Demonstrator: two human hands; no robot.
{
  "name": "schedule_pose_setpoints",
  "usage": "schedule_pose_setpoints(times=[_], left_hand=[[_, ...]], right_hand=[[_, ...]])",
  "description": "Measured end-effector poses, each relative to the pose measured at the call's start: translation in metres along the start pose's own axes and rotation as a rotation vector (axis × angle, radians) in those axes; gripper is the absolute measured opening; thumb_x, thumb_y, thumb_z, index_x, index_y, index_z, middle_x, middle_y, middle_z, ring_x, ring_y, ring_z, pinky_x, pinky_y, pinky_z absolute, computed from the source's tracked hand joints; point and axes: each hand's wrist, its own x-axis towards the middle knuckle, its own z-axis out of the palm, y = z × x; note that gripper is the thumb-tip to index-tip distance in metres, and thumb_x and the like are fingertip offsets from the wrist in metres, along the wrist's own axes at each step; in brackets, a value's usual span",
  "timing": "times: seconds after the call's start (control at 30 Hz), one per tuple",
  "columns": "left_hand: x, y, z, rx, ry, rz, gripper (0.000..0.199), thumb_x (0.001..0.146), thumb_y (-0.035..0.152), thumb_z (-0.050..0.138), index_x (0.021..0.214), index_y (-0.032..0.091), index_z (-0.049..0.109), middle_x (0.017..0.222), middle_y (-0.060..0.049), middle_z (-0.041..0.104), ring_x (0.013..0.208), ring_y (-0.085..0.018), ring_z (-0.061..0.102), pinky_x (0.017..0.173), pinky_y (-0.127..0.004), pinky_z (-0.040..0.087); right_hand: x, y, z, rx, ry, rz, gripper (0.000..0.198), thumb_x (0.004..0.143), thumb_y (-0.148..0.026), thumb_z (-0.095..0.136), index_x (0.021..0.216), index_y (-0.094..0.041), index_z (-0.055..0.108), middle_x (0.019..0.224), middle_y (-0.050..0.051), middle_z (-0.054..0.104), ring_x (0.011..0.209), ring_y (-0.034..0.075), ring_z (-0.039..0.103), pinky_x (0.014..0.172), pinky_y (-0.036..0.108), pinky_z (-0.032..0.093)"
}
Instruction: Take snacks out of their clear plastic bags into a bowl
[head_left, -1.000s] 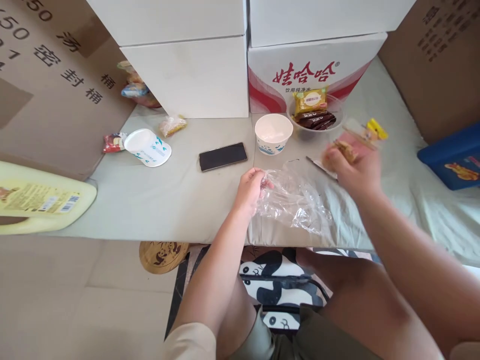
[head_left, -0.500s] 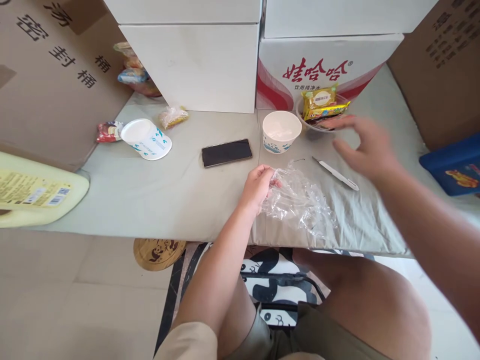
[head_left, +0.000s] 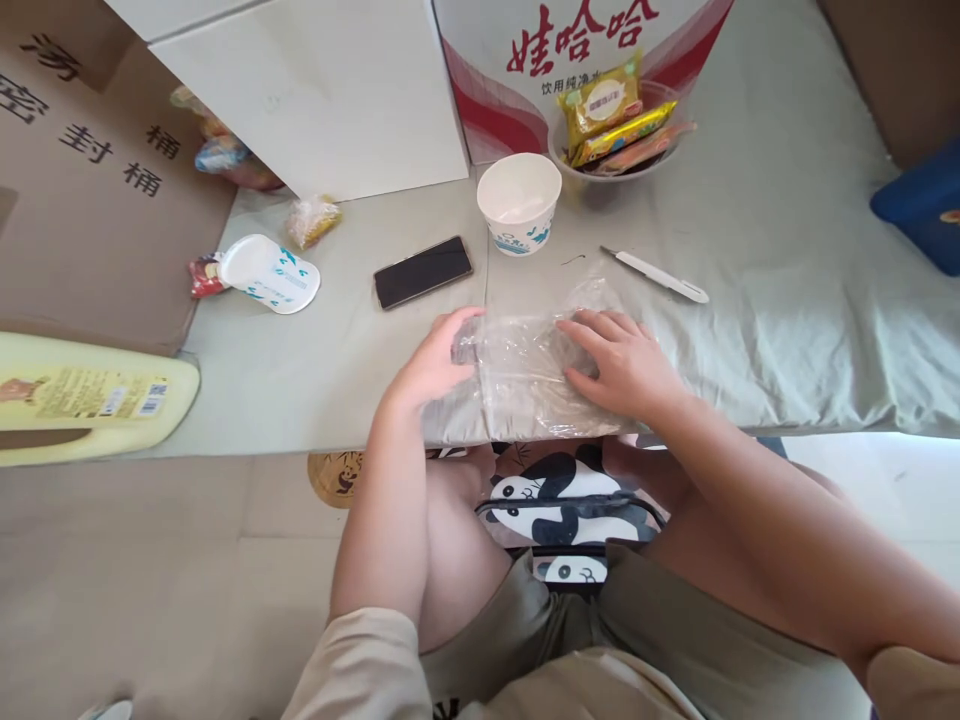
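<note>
- Starting with what, largest first?
- With the worktop [head_left: 787,250], draped in soft grey-green cloth, rippled towards the right of the frame.
- And on top?
- At centre, crumpled clear film [head_left: 521,350], thin and glossy, longer left to right than front to back. Lying between left hand [head_left: 435,365] and right hand [head_left: 622,365]; closer to the right, partly underneath.
- Gripped?
- Not visibly. On the right, fingers spread and laid over the film; on the left, thumb and fingers parted in a curve at the film's edge.
- Smaller still?
- Upper right, a round translucent bowl [head_left: 592,180] of shiny wrapped snacks [head_left: 606,105]; beside it, a tapering white cup [head_left: 517,225]; left of that, a flat dark phone [head_left: 424,272]; right of centre, a slim white tool [head_left: 654,274].
- Smallest?
- A dark strand [head_left: 574,260], just above the film.
</note>
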Motion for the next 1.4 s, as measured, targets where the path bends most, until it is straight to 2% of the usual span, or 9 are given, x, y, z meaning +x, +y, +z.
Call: schedule_pose_setpoints(times=[0.17, 0.23, 0.3, 0.47, 0.63, 0.8, 1.0, 1.13, 1.4], left_hand=[[-0.010, 0.009, 0.008, 0.092, 0.618, 0.125, 0.036, 0.072, -0.004, 0.054, 0.096, 0.020, 0.066, 0.101, -0.002, 0.060, 0.087, -0.015, 0.057, 0.083, -0.032, 0.049], [-0.011, 0.023, 0.023, 0.114, 0.539, 0.295, 0.022, 0.080, 0.003, 0.054, 0.088, 0.020, 0.065, 0.094, -0.002, 0.064, 0.086, -0.016, 0.060, 0.082, -0.031, 0.051], [-0.010, 0.035, 0.038, 0.189, 0.200, 0.374, 0.017, 0.086, 0.013, 0.059, 0.096, 0.022, 0.070, 0.104, -0.004, 0.071, 0.099, -0.019, 0.066, 0.096, -0.036, 0.052], [-0.001, 0.034, 0.044, 0.402, -0.193, 0.190, 0.066, 0.074, 0.033, 0.084, 0.137, 0.024, 0.063, 0.161, -0.009, 0.047, 0.156, -0.035, 0.031, 0.128, -0.054, 0.025], [0.000, 0.013, 0.023, 0.377, -0.112, 0.138, 0.044, 0.085, 0.027, 0.072, 0.129, 0.024, 0.069, 0.161, -0.008, 0.049, 0.155, -0.031, 0.035, 0.128, -0.051, 0.029], [-0.004, 0.007, 0.016, 0.285, 0.000, 0.128, 0.018, 0.088, 0.021, 0.063, 0.101, 0.021, 0.076, 0.139, -0.009, 0.066, 0.128, -0.025, 0.063, 0.116, -0.043, 0.045], [-0.006, 0.011, 0.017, 0.339, -0.051, 0.120, 0.051, 0.080, 0.026, 0.076, 0.131, 0.024, 0.067, 0.155, -0.008, 0.054, 0.147, -0.028, 0.046, 0.125, -0.047, 0.033], [-0.004, 0.005, 0.012, 0.300, -0.046, 0.117, 0.035, 0.082, 0.025, 0.072, 0.116, 0.023, 0.074, 0.148, -0.007, 0.060, 0.140, -0.028, 0.053, 0.122, -0.047, 0.037], [-0.008, 0.013, 0.011, -0.243, 0.394, 0.158, 0.007, 0.083, 0.028, 0.071, 0.084, 0.022, 0.073, 0.087, -0.003, 0.074, 0.087, -0.017, 0.070, 0.089, -0.029, 0.055]], right_hand=[[0.002, -0.001, 0.003, -0.063, 0.067, 0.073, 0.060, 0.082, -0.045, 0.069, 0.138, -0.026, 0.061, 0.146, 0.016, 0.060, 0.119, 0.044, 0.056, 0.092, 0.060, 0.050], [0.003, -0.003, 0.004, -0.066, 0.092, 0.087, 0.059, 0.081, -0.048, 0.071, 0.136, -0.027, 0.061, 0.141, 0.015, 0.063, 0.116, 0.042, 0.056, 0.090, 0.058, 0.051], [0.003, -0.004, 0.002, -0.073, 0.097, 0.100, 0.058, 0.082, -0.049, 0.071, 0.135, -0.026, 0.062, 0.137, 0.015, 0.065, 0.113, 0.041, 0.057, 0.088, 0.055, 0.052], [0.001, 0.009, -0.003, -0.043, 0.055, 0.041, 0.049, 0.086, -0.044, 0.067, 0.131, -0.023, 0.067, 0.135, 0.015, 0.063, 0.111, 0.039, 0.057, 0.091, 0.055, 0.053], [0.000, 0.026, -0.009, 0.004, 0.103, 0.009, 0.024, 0.095, -0.027, 0.053, 0.090, -0.021, 0.075, 0.127, 0.015, 0.065, 0.112, 0.037, 0.058, 0.097, 0.056, 0.049], [0.003, 0.020, -0.013, 0.097, 0.079, -0.055, 0.026, 0.098, -0.031, 0.050, 0.106, -0.020, 0.073, 0.127, 0.014, 0.068, 0.114, 0.034, 0.061, 0.098, 0.052, 0.048], [0.006, 0.016, -0.005, 0.076, -0.028, -0.060, 0.023, 0.094, -0.032, 0.056, 0.104, -0.021, 0.074, 0.126, 0.013, 0.071, 0.118, 0.037, 0.061, 0.096, 0.054, 0.048], [0.009, 0.026, -0.010, 0.082, 0.018, -0.059, 0.024, 0.096, -0.030, 0.050, 0.089, -0.021, 0.071, 0.118, 0.012, 0.074, 0.112, 0.034, 0.065, 0.096, 0.052, 0.048], [-0.001, 0.020, -0.042, 0.342, 0.115, 0.141, 0.013, 0.091, -0.036, 0.057, 0.084, -0.026, 0.059, 0.078, 0.007, 0.072, 0.071, 0.025, 0.067, 0.074, 0.043, 0.053]])
